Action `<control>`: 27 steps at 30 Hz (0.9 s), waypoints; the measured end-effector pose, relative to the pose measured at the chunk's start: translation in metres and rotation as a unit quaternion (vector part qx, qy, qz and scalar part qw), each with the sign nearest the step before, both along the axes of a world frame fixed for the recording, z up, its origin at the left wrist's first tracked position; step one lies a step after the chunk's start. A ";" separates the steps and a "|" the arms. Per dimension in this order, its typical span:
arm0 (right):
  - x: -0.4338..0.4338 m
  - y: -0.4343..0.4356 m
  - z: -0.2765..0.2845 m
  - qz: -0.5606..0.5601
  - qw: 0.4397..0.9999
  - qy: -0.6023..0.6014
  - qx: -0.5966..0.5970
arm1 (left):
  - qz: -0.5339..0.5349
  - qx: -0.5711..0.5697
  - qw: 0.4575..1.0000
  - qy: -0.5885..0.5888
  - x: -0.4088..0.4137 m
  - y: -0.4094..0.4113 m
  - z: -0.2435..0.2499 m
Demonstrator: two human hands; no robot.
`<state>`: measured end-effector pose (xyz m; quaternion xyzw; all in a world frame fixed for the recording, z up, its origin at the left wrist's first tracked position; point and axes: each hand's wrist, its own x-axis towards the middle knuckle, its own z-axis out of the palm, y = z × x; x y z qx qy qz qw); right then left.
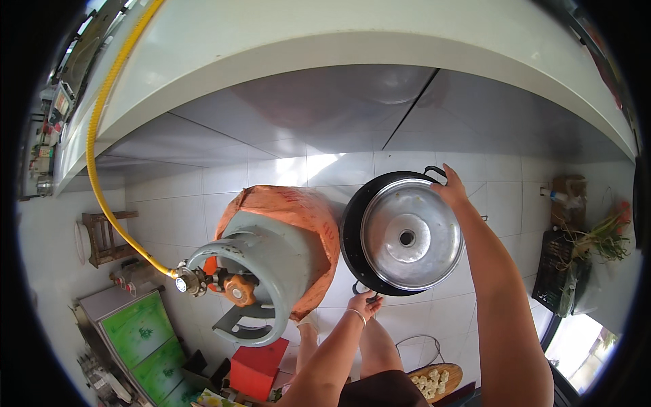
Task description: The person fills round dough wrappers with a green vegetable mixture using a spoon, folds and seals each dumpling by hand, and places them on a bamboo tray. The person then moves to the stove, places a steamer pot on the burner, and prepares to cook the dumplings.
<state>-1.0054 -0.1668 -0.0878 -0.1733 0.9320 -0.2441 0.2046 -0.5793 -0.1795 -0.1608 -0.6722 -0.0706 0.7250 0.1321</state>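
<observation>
A large black pan (356, 229) with two loop handles is held up over the tiled floor, and a domed metal lid (386, 259) with a hole at its centre rests inside its rim. My left hand (365, 303) grips the handle nearer my body; a bangle circles that wrist. At the far right side my right hand (450, 186) is on the other handle, its thumb reaching to the lid's edge. Left of the pan stands a grey gas cylinder (285, 254) partly wrapped in an orange sack (325, 224), with a regulator (190, 282) and a yellow hose (94, 147).
A white counter (325, 43) crosses ahead above grey cabinet doors (305, 112). On the floor are a red box (257, 366), a wooden board (454, 375) bearing pale dough pieces, a wooden stool (104, 244) and a black crate (552, 274) with green stalks. A green-fronted cabinet (145, 333) stands lower left.
</observation>
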 end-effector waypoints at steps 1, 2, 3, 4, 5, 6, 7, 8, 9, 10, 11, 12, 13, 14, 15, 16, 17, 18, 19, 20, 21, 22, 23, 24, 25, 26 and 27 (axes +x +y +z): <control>0.008 -0.004 0.014 0.025 0.999 0.030 0.030 | 0.008 0.004 1.000 -0.010 0.000 -0.002 -0.003; 0.015 -0.006 0.030 0.025 0.998 0.049 0.003 | 0.015 0.008 1.000 -0.019 -0.001 -0.002 -0.005; 0.021 0.002 0.044 0.017 0.997 0.070 -0.021 | 0.015 0.014 0.999 -0.026 -0.003 -0.002 -0.003; 0.031 0.006 0.058 0.010 0.995 0.089 -0.048 | -0.011 -0.021 1.000 -0.015 -0.009 -0.003 0.007; 0.054 -0.017 0.087 -0.008 0.991 0.033 -0.133 | 0.001 -0.008 0.999 -0.046 0.001 -0.006 0.002; 0.082 -0.036 0.125 -0.029 0.977 -0.024 -0.209 | -0.038 -0.039 0.996 -0.066 0.004 -0.008 0.013; 0.108 -0.045 0.156 0.036 0.971 0.015 -0.236 | -0.081 -0.069 0.991 -0.081 0.002 -0.014 0.025; 0.138 -0.052 0.188 0.102 0.958 0.053 -0.261 | -0.101 -0.088 0.988 -0.073 0.010 -0.018 0.034; 0.171 -0.063 0.228 0.147 0.943 0.030 -0.298 | -0.124 -0.103 0.985 -0.061 0.021 -0.019 0.042; 0.204 -0.075 0.262 0.183 0.926 0.010 -0.330 | -0.155 -0.097 0.982 -0.048 0.034 -0.020 0.046; 0.235 -0.095 0.286 0.258 0.892 0.044 -0.369 | -0.114 -0.110 0.987 -0.007 0.063 -0.013 0.034; 0.268 -0.114 0.310 0.326 0.867 -0.003 -0.376 | -0.070 -0.122 0.989 0.037 0.101 0.000 0.015; 0.294 -0.127 0.318 0.375 0.879 -0.025 -0.295 | -0.110 -0.128 0.985 0.039 0.110 -0.008 0.032; 0.322 -0.154 0.326 0.440 0.856 0.048 -0.265 | -0.135 -0.141 0.980 0.038 0.125 -0.015 0.048; 0.343 -0.171 0.317 0.414 0.896 0.038 -0.154 | -0.242 -0.146 0.959 -0.008 0.138 -0.037 0.093; 0.361 -0.193 0.317 0.407 0.911 -0.008 -0.069 | -0.249 -0.151 0.957 -0.012 0.172 -0.046 0.104; 0.369 -0.207 0.313 0.377 0.925 -0.032 -0.026 | -0.258 -0.154 0.954 -0.013 0.216 -0.045 0.107; 0.378 -0.221 0.308 0.351 0.935 -0.050 0.018 | -0.243 -0.144 0.958 -0.043 0.252 -0.050 0.114; 0.387 -0.231 0.302 0.318 0.943 -0.074 0.063 | -0.169 -0.138 0.975 -0.033 0.305 -0.057 0.117; 0.396 -0.236 0.292 0.307 0.946 -0.059 0.084 | -0.255 -0.188 0.947 -0.053 0.332 -0.071 0.142; 0.405 -0.241 0.295 0.303 0.947 -0.049 0.097 | -0.380 -0.189 0.905 0.028 0.397 -0.087 0.141; 0.407 -0.242 0.293 0.316 0.942 -0.035 0.107 | -0.251 -0.212 0.944 -0.038 0.423 -0.086 0.172; 0.404 -0.240 0.286 0.339 0.934 -0.016 0.111 | -0.183 -0.225 0.954 -0.069 0.455 -0.089 0.206; 0.401 -0.237 0.275 0.358 0.926 0.002 0.117 | -0.118 -0.234 0.960 -0.097 0.495 -0.093 0.237; 0.399 -0.235 0.272 0.380 0.917 0.019 0.122 | -0.050 -0.240 0.961 -0.127 0.540 -0.103 0.258; 0.401 -0.233 0.281 0.388 0.912 0.010 0.136 | -0.020 -0.236 0.965 -0.113 0.612 -0.098 0.258; 0.400 -0.236 0.288 0.396 0.906 0.015 0.150 | 0.006 -0.240 0.959 -0.150 0.652 -0.103 0.273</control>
